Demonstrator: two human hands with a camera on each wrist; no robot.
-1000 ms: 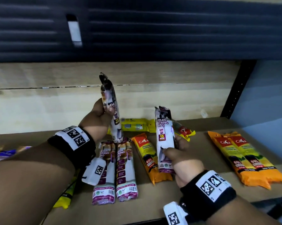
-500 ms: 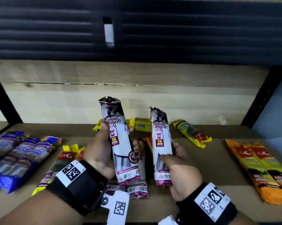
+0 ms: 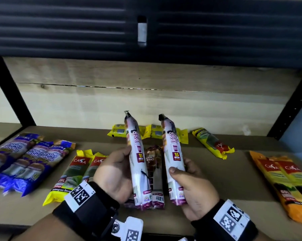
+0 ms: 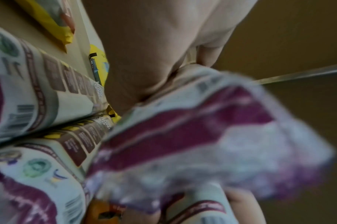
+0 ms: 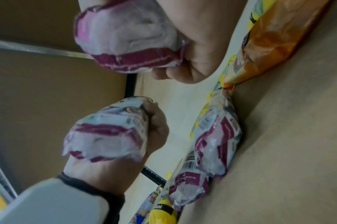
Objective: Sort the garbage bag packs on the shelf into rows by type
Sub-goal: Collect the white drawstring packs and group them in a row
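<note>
- The left hand (image 3: 114,173) grips a white-and-purple drawstring pack, the left pack (image 3: 137,164), with fingers curled round its lower half.
- The right hand (image 3: 194,185) grips a matching one, the right pack (image 3: 173,162), thumb across its front.
- Both packs stand nearly upright above the shelf (image 3: 216,185), side by side and apart.
- Between and below them, two more drawstring packs, the lying packs (image 3: 154,173), rest on the shelf.
- Left of the lying packs sit yellow packs (image 3: 72,174), and further left blue packs (image 3: 25,162).
- Well to the right of the lying packs are orange packs (image 3: 286,181).
- Behind the lying packs are more yellow ones, the rear packs (image 3: 214,143).
</note>
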